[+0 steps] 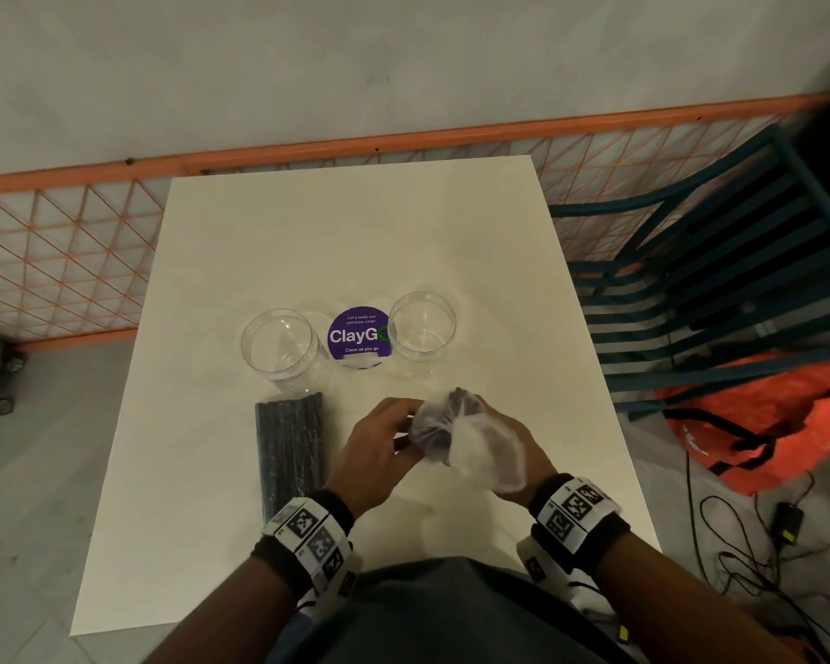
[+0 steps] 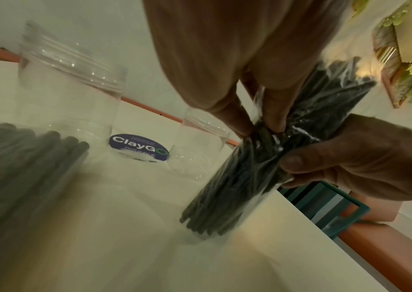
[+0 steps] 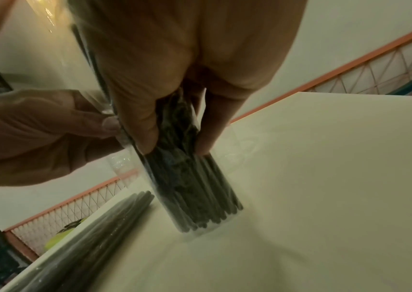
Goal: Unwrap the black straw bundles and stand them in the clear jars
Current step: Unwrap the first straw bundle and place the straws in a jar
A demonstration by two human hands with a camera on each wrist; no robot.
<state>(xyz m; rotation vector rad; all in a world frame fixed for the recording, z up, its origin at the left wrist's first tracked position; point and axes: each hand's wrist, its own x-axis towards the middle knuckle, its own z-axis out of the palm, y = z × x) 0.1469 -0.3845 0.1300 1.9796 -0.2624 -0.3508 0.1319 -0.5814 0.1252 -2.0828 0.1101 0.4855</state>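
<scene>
At lower centre, we clamp both the left hand (image 1: 379, 443) and right hand (image 1: 504, 448) on a wrapped bundle (image 1: 434, 426), its foot on the table (image 1: 212, 472). A second bundle (image 1: 291, 452) lies left. Two jars (image 1: 279, 349) stand above, mid-frame.

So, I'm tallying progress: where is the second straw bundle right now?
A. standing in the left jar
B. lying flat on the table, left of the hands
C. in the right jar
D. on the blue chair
B: the second bundle lies flat on the table, wrapped, below the left jar.
</scene>
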